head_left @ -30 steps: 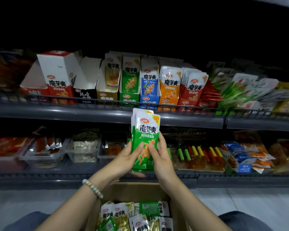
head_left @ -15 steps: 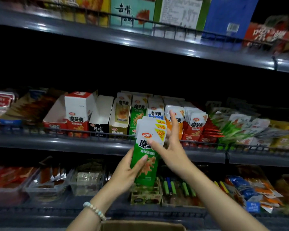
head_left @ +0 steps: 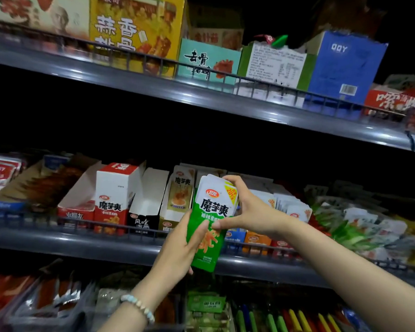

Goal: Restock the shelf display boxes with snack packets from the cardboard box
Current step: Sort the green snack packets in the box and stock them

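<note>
Dim shop aisle, looking up at two grey shelves, top shelf (head_left: pixel 201 98) and middle shelf (head_left: pixel 94 245), plus one lower row of goods (head_left: pixel 292 317) peeking in at the bottom. Counting six big cartons (head_left: pixel 134 32) along the top behind a wire rail (head_left: pixel 261 81), yellow, teal and blue among them. Down on the middle shelf, seven display boxes (head_left: pixel 113 200) showing in a row: two red, one open black, one beige with packets standing in it, then blue, orange and red fronts low on the right. Holding one stack of green snack packets (head_left: pixel 211 226) upright just in front of that row, between the beige box and the blue one. Can't count the stack exactly, just several white top edges fanned out. Two hands on it: left hand (head_left: pixel 180 250) wrapped round the lower half, thumb pressed on the front; right hand (head_left: pixel 252 212) pinching the upper part, fingers curled over the top corner, thumb on the front. One bead bracelet (head_left: pixel 139 305) on the left wrist.
</note>
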`<state>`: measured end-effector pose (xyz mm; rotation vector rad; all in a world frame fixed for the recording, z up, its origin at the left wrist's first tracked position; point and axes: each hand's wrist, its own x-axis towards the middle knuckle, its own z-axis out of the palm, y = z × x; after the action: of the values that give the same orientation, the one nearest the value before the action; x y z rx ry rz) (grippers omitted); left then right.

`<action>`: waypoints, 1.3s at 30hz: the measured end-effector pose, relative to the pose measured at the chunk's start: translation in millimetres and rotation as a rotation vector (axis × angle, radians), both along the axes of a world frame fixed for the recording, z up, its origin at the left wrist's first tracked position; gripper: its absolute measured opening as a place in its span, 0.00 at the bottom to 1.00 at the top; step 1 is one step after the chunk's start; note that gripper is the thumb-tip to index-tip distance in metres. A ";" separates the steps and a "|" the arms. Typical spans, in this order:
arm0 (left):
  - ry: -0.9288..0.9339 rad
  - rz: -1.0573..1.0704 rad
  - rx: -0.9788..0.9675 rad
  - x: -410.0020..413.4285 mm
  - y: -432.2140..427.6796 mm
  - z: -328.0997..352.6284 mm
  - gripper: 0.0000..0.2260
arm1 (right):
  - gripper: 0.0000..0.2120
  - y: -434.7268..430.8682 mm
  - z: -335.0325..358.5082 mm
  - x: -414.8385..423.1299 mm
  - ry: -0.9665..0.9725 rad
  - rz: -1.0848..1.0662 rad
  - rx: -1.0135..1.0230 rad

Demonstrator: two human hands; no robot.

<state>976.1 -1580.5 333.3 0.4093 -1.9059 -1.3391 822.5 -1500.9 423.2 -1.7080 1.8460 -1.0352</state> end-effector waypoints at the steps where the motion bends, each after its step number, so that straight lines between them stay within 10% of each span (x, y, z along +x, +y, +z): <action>1: -0.006 0.009 -0.018 -3.0 -5.1 2.5 0.17 | 0.40 -6.2 2.6 -2.8 -0.014 0.001 0.017; 15: -0.396 0.348 -0.461 -44.0 -112.3 5.1 0.28 | 0.22 -72.1 18.0 -96.3 0.040 -0.213 -0.155; 21: -0.479 0.288 -0.463 -70.2 -129.5 -8.8 0.29 | 0.43 -123.3 2.4 -117.4 0.154 -0.253 -0.250; 39: -0.537 0.214 -0.447 -76.8 -128.6 -20.9 0.31 | 0.38 -170.9 -61.4 -117.6 0.714 -0.324 0.038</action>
<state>899.2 -1709.2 312.4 0.7700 -2.4366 -0.6674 704.9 -1671.8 361.8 -1.9554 2.6251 -0.5009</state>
